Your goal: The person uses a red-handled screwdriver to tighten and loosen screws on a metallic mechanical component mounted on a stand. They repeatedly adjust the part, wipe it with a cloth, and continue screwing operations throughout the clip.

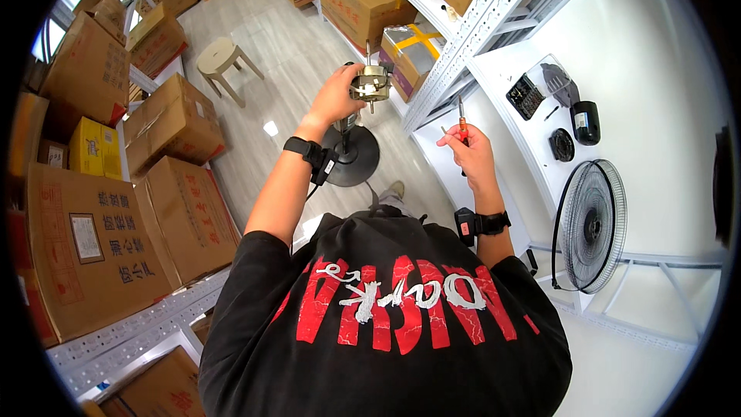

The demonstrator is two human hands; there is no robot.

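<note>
My left hand (337,98) grips a metal electric fan motor (371,83), fingers at its left side, with the shaft standing up from it. Below the motor, the fan's stand runs down to a round black base (360,164) on the floor. To the right, my right hand (472,156) is closed on a screwdriver (462,120) with a red and black handle, its shank pointing up and away. A short thin piece (444,130) sticks out by my right thumb; its kind is too small to tell. The screwdriver is apart from the motor.
On the white shelf at right lie a screwdriver bit case (525,97), a black motor cover (586,123), a black round part (562,144) and a wire fan guard (593,224). Cardboard boxes (100,239) fill the left racks. A beige stool (219,55) stands on the floor.
</note>
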